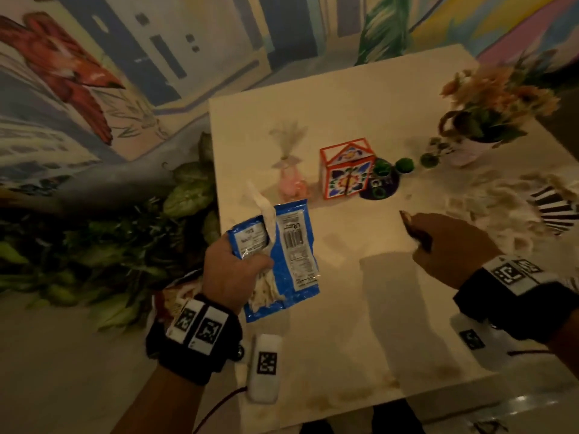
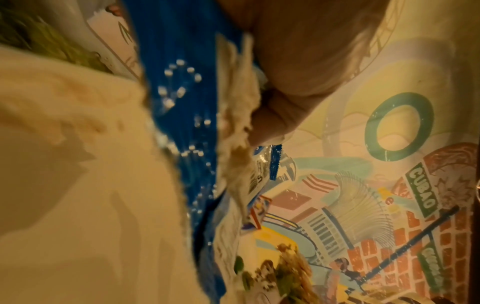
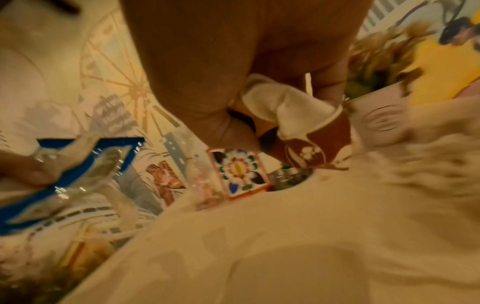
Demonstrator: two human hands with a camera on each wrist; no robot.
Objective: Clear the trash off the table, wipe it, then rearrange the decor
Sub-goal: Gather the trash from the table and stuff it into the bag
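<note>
My left hand (image 1: 241, 261) grips a blue snack wrapper (image 1: 291, 245) together with a crumpled white tissue (image 1: 266, 214) above the table's left edge. The wrapper (image 2: 179, 115) and tissue (image 2: 239, 115) fill the left wrist view, pressed under my thumb (image 2: 272, 115). My right hand (image 1: 438, 242) hovers over the middle of the white table (image 1: 360, 324), pinching a crumpled brown-and-white wrapper (image 1: 413, 230). In the right wrist view that wrapper (image 3: 311, 135) sits between thumb and fingers.
Decor stands across the table's back: a pink tied pouch (image 1: 291, 180), a painted house-shaped box (image 1: 344, 170), a dark round pot (image 1: 380, 183), small green balls (image 1: 404, 166), a flower pot (image 1: 488, 120) and pampas in a striped vase (image 1: 554, 211). Leafy plants (image 1: 125, 245) crowd the left.
</note>
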